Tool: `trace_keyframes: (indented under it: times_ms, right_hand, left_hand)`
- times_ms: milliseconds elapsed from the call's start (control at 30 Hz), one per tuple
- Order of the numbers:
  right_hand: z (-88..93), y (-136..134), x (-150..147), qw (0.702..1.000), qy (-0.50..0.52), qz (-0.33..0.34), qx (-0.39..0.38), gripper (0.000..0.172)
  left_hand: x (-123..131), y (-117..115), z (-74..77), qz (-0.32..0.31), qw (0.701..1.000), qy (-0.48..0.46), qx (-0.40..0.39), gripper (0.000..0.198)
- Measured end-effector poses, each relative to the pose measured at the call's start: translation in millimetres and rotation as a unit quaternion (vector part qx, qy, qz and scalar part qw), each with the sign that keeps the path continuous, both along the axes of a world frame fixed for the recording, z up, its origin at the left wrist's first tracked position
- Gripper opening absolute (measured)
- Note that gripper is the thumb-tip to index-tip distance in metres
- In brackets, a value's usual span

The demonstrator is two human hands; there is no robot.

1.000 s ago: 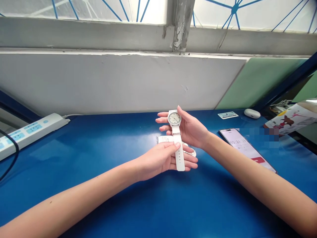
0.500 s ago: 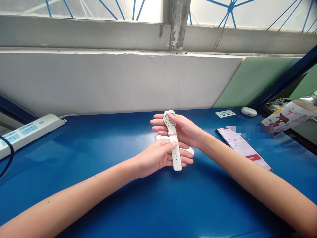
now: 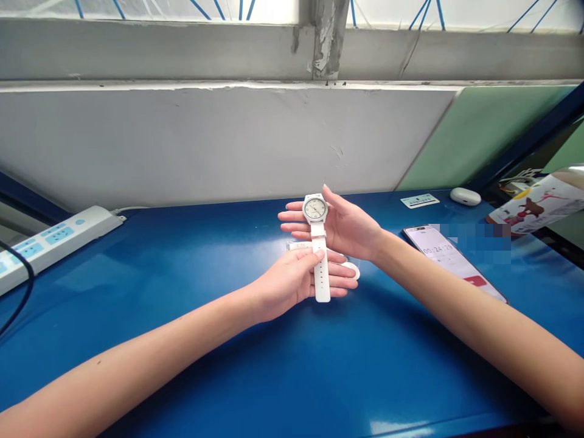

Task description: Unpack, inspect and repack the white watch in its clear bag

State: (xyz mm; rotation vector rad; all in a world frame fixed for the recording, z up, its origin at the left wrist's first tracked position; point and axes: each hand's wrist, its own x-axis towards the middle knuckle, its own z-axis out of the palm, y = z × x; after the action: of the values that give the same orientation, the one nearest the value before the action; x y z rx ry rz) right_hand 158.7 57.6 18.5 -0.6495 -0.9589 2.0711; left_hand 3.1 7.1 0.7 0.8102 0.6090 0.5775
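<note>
You have the watch [image 3: 316,243] off the desk [image 3: 182,255] and up in both hands, over the middle of the desk toward its back edge. Your right hand [image 3: 342,225] is open-palmed behind the round case, fingers spread to the left, with the thumb tip touching the case's right rim, so it cradles rather than clenches. Your left hand [image 3: 296,277] pinches the lower strap between thumb and fingers, the strap's free end hanging past them. The dial faces you and the watch stands upright, strap straight and unbuckled. It looks as though you are at the holding-and-showing stage: picking up is done, and nothing is fastened or set down yet.

Under your hands, on the desk, lie a clear wrapper [image 3: 298,246] with a white label and a small white oval piece [image 3: 352,267]; the label's print is too small to read.

On writing: the dial has hour marks, but no brand can be made out. The phone [image 3: 451,261], near the right edge, shows a timer reading 00:24:2 and one more digit I cannot tell, above a red button; part of its screen is blurred. The card [image 3: 420,200] by the back edge has print too fine to read. The power strip [image 3: 50,240] at the left edge shows no legible marking
</note>
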Motion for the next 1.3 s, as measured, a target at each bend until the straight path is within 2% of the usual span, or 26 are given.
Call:
trace_keyframes:
  times_ms: [233, 567, 767, 900, 1133, 1300]
  right_hand:
    - [2.2, 2, 1, 1.0, 0.013, 0.01, -0.024, 0.067]
    - [-12.2, 7, 4, 1.0, 0.009, 0.021, -0.007, 0.057]
    - [-9.0, 5, 4, 0.999, 0.02, 0.012, -0.022, 0.068]
    - [-6.9, 5, 6, 1.0, 0.021, 0.009, -0.017, 0.052]
    - [-9.2, 7, 7, 1.0, -0.006, 0.0, -0.025, 0.038]
    - [-7.7, 9, 10, 0.997, -0.038, -0.06, 0.032, 0.02]
  left_hand:
    - [0, 3, -5.8, 0.005, 1.0, -0.009, -0.004, 0.027]
    - [-1, 4, -8.3, -0.005, 1.0, -0.003, -0.016, 0.029]
    - [-3, 5, -12.0, -0.014, 0.999, -0.036, -0.032, 0.03]
    - [-3, 5, -12.7, -0.006, 0.999, -0.034, -0.023, 0.027]
    - [-4, 6, -10.7, 0.0, 0.999, -0.025, -0.026, 0.031]
    - [-1, 4, -5.2, 0.045, 0.999, -0.025, -0.014, 0.03]
